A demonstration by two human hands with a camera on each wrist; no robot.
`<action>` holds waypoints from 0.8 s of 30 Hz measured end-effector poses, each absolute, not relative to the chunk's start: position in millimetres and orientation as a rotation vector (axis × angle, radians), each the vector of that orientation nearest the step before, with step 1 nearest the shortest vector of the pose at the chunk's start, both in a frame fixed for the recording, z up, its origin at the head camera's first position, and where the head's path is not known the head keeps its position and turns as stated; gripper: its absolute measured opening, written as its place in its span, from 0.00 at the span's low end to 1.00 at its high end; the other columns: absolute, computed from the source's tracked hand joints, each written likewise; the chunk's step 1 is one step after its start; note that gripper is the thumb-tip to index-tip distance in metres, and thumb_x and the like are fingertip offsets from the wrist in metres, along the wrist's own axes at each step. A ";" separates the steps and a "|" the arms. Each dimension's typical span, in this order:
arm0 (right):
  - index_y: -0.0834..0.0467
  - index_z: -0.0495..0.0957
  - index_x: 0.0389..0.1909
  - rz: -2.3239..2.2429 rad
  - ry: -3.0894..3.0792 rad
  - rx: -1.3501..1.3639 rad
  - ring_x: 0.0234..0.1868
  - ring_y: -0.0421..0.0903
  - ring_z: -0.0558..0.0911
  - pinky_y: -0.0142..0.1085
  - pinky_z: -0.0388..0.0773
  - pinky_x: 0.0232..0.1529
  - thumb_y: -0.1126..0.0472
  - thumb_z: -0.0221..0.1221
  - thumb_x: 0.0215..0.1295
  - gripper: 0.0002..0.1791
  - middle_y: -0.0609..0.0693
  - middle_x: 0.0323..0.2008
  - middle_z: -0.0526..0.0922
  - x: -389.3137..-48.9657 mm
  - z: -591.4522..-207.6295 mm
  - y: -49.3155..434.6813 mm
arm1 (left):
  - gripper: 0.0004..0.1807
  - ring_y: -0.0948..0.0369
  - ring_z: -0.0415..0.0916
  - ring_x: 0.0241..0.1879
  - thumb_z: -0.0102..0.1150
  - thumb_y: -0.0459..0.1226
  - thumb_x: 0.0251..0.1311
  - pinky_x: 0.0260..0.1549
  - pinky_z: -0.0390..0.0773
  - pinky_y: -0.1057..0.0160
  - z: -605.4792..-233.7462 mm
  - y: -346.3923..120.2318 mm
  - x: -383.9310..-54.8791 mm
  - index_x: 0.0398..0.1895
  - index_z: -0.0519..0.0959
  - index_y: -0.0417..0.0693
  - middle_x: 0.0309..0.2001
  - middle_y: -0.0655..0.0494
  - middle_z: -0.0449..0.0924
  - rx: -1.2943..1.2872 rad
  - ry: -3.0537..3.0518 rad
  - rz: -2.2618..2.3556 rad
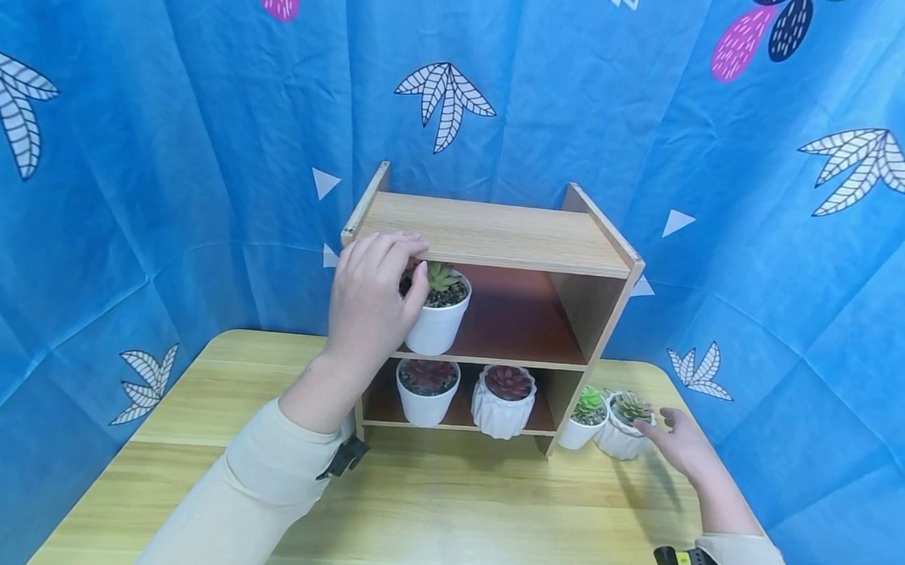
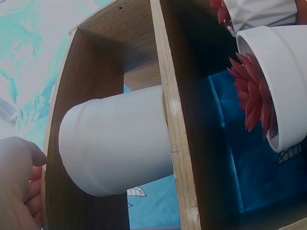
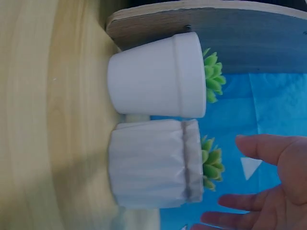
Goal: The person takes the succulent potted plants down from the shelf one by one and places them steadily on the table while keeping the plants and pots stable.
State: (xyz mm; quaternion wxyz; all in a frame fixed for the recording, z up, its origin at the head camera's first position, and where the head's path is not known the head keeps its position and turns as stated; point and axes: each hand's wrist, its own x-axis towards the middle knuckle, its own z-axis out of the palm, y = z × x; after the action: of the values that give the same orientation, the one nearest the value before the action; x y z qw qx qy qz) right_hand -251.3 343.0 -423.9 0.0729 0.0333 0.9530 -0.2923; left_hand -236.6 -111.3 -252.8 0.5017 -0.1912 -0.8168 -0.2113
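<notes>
My left hand (image 1: 373, 300) is at the upper left front of a small wooden shelf unit (image 1: 499, 230), loosely bent over the top board's front edge. Just by its thumb, a smooth white pot (image 1: 438, 328) with a green succulent stands on the middle level. The left wrist view shows that pot (image 2: 115, 143) apart from the hand (image 2: 17, 179). To the right of the unit, my right hand (image 1: 686, 447) reaches with spread fingers toward a fluted white pot (image 1: 621, 442) holding a succulent. In the right wrist view, a gap separates the fingers from this pot (image 3: 148, 165).
On the unit's bottom level are a smooth white pot (image 1: 426, 408) and a fluted white pot (image 1: 504, 413), both with dark red succulents. Another smooth white pot (image 1: 578, 435) with a bright green plant stands beside the unit's right side. Blue patterned cloth (image 1: 201, 182) hangs around the wooden table (image 1: 445, 507).
</notes>
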 end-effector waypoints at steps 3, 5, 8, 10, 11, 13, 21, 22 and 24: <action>0.81 0.55 0.68 -0.853 2.885 0.058 0.64 0.78 0.63 0.66 0.68 0.59 0.42 0.49 0.76 0.44 0.82 0.66 0.58 -248.2 -416.3 339.5 | 0.13 0.51 0.77 0.56 0.60 0.37 0.65 0.62 0.70 0.50 -252.8 -111.4 -236.3 0.49 0.84 0.43 0.52 0.49 0.84 -0.461 -1.970 -0.513; 0.80 0.59 0.67 -0.834 2.903 0.034 0.63 0.78 0.65 0.65 0.70 0.57 0.43 0.49 0.75 0.42 0.81 0.65 0.62 -246.1 -411.2 336.9 | 0.13 0.50 0.77 0.56 0.60 0.37 0.65 0.62 0.70 0.50 -252.7 -111.3 -235.8 0.49 0.84 0.43 0.53 0.49 0.84 -0.460 -1.966 -0.514; 0.79 0.62 0.65 -0.812 2.929 -0.001 0.61 0.77 0.69 0.64 0.72 0.55 0.44 0.49 0.75 0.40 0.79 0.63 0.66 -242.9 -404.6 333.6 | 0.13 0.50 0.77 0.56 0.60 0.37 0.65 0.62 0.70 0.50 -252.8 -111.4 -235.7 0.49 0.84 0.43 0.53 0.49 0.84 -0.462 -1.961 -0.517; 0.78 0.65 0.64 -0.802 2.941 -0.019 0.59 0.76 0.70 0.63 0.73 0.53 0.43 0.49 0.75 0.39 0.78 0.61 0.69 -241.3 -400.5 332.1 | 0.13 0.50 0.77 0.56 0.60 0.37 0.65 0.62 0.70 0.50 -252.9 -111.4 -235.8 0.49 0.84 0.43 0.52 0.49 0.84 -0.463 -1.961 -0.518; 0.78 0.65 0.63 -0.801 2.945 -0.029 0.59 0.75 0.71 0.63 0.74 0.52 0.43 0.49 0.75 0.39 0.78 0.61 0.70 -240.7 -398.8 331.7 | 0.13 0.50 0.77 0.56 0.60 0.37 0.65 0.62 0.70 0.50 -252.9 -111.4 -235.9 0.49 0.84 0.43 0.53 0.49 0.84 -0.463 -1.962 -0.518; 0.77 0.67 0.62 -0.799 2.949 -0.045 0.58 0.74 0.73 0.62 0.75 0.51 0.42 0.49 0.75 0.39 0.77 0.59 0.72 -239.4 -394.9 330.6 | 0.13 0.50 0.77 0.56 0.60 0.37 0.65 0.62 0.69 0.50 -253.1 -111.5 -236.0 0.49 0.84 0.42 0.53 0.49 0.84 -0.464 -1.963 -0.520; 0.75 0.73 0.58 -0.795 2.976 -0.122 0.54 0.71 0.77 0.59 0.78 0.48 0.41 0.50 0.75 0.37 0.73 0.54 0.78 -232.1 -379.6 325.3 | 0.13 0.50 0.77 0.56 0.60 0.37 0.65 0.62 0.69 0.49 -252.4 -111.2 -235.5 0.49 0.84 0.42 0.52 0.49 0.84 -0.467 -1.964 -0.525; 0.75 0.73 0.58 -0.793 2.980 -0.128 0.54 0.70 0.78 0.58 0.78 0.48 0.41 0.49 0.75 0.37 0.72 0.53 0.79 -231.2 -377.8 324.4 | 0.13 0.50 0.77 0.56 0.60 0.37 0.65 0.62 0.70 0.49 -252.4 -111.1 -235.4 0.49 0.84 0.42 0.52 0.48 0.84 -0.468 -1.963 -0.525; 0.74 0.74 0.57 -0.786 2.986 -0.138 0.54 0.70 0.78 0.59 0.79 0.48 0.40 0.49 0.75 0.37 0.71 0.53 0.79 -229.2 -373.6 322.7 | 0.13 0.50 0.77 0.56 0.60 0.37 0.65 0.62 0.70 0.49 -252.4 -111.0 -235.2 0.49 0.84 0.42 0.52 0.48 0.84 -0.468 -1.961 -0.525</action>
State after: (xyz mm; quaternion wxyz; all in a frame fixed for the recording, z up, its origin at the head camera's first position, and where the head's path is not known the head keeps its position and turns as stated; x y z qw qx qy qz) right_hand -229.2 322.7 -373.6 0.0252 -0.0446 0.9658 -0.2543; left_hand -235.2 -111.0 -252.4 0.5049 -0.1940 -0.8125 -0.2175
